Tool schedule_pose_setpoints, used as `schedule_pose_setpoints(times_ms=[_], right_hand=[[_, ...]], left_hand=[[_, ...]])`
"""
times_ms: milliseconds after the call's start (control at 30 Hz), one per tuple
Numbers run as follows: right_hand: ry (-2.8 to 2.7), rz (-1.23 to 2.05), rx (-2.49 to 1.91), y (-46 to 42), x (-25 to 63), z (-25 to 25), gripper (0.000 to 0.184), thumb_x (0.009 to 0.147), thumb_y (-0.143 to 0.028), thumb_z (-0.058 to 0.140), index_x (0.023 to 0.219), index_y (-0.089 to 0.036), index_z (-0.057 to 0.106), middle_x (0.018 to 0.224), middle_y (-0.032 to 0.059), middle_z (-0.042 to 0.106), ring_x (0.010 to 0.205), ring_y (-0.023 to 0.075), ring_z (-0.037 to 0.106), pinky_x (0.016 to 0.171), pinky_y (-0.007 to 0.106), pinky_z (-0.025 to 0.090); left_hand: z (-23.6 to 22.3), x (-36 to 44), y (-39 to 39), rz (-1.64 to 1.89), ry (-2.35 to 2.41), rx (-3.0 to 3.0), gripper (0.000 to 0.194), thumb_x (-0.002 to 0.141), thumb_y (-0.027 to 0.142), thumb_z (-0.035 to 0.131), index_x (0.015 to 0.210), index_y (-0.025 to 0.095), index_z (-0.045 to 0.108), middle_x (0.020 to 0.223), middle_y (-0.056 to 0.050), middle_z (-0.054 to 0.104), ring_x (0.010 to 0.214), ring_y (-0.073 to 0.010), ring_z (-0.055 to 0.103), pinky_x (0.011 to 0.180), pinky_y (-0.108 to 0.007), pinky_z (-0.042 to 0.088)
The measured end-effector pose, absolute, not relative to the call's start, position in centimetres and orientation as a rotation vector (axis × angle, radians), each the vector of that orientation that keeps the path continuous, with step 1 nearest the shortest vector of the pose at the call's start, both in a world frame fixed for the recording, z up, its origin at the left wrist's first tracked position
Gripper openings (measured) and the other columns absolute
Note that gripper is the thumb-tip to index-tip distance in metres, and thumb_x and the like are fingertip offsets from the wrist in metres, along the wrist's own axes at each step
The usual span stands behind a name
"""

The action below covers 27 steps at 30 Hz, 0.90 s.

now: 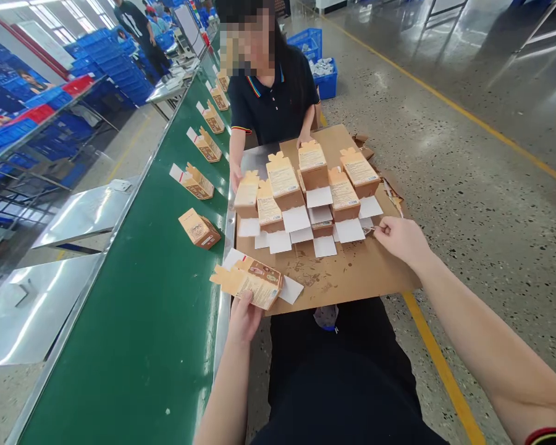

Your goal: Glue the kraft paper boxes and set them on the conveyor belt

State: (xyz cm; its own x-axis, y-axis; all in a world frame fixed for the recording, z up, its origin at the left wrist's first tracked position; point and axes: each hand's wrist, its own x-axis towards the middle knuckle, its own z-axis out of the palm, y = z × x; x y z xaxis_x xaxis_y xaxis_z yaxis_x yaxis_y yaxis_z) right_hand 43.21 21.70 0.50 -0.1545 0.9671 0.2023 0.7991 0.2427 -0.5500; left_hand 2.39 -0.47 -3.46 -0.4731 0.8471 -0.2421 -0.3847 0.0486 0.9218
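Note:
My left hand (pixel 245 318) grips a small brown-and-cream printed carton (pixel 259 281) over the near left edge of the cardboard sheet (pixel 352 278). Its flaps stand open at both ends, a white one pointing right. At the sheet's right side my right hand (pixel 401 240) is closed in a pinch beside the cartons; what its fingertips hold is too small to make out. Between my hands a stack of similar cartons (pixel 285 179) lies with white flaps folded out toward me and notched tabs at the far end.
A green conveyor belt (pixel 134 321) runs along my left, carrying a closed carton (pixel 199 228) and a row of open-topped ones (pixel 194 182). Across the sheet sits a co-worker (pixel 273 102), hands at the stack. Blue crates (pixel 322 77) stand on the floor behind.

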Motion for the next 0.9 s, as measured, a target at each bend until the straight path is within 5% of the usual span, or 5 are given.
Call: schedule_pose_setpoints(times_ms=[133, 300, 533, 900], right_hand=[[-1.796, 0.342, -1.58, 16.9, 44.5, 0.6, 0.043, 0.099, -0.047, 0.066, 0.067, -0.028, 0.046, 0.053, -0.0016, 0.05, 0.051, 0.0158, 0.043, 0.055, 0.033, 0.032], [-1.837, 0.581, -1.291, 8.3, 38.3, -0.5, 0.031, 0.106, -0.037, 0.059, 0.078, -0.025, 0.063, 0.065, 0.0012, 0.065, 0.056, 0.0154, 0.053, 0.058, 0.03, 0.043], [-2.196, 0.761, -0.912, 5.6, 28.7, -4.7, 0.029, 0.103, -0.017, 0.051, 0.075, -0.024, 0.049, 0.064, -0.0023, 0.054, 0.056, 0.0133, 0.045, 0.058, 0.028, 0.034], [-2.168, 0.749, -1.003, 7.0, 29.4, -4.7, 0.032, 0.107, -0.022, 0.049, 0.075, -0.025, 0.048, 0.065, -0.0011, 0.054, 0.057, 0.0148, 0.047, 0.058, 0.029, 0.035]], left_hand=[[-3.3, 2.4, -0.2, 1.62, 1.53, 0.514, 0.081, 0.075, 0.061, 0.101, 0.145, 0.033, 0.07, 0.152, -0.014, 0.074, 0.148, -0.0381, 0.067, 0.119, -0.054, 0.06], [-3.4, 2.9, 0.1, 1.614, 1.637, 0.582, 0.078, 0.078, 0.058, 0.101, 0.142, 0.03, 0.068, 0.156, -0.016, 0.07, 0.149, -0.0362, 0.066, 0.123, -0.053, 0.057], [-2.9, 3.9, 0.9, 1.645, 1.687, 0.605, 0.087, 0.07, 0.057, 0.106, 0.142, 0.027, 0.065, 0.147, -0.018, 0.073, 0.137, -0.0343, 0.074, 0.119, -0.052, 0.06], [-3.8, 5.1, 1.1, 1.727, 1.743, 0.674, 0.087, 0.071, 0.06, 0.103, 0.14, 0.027, 0.062, 0.142, -0.016, 0.074, 0.136, -0.0333, 0.074, 0.116, -0.049, 0.06]])
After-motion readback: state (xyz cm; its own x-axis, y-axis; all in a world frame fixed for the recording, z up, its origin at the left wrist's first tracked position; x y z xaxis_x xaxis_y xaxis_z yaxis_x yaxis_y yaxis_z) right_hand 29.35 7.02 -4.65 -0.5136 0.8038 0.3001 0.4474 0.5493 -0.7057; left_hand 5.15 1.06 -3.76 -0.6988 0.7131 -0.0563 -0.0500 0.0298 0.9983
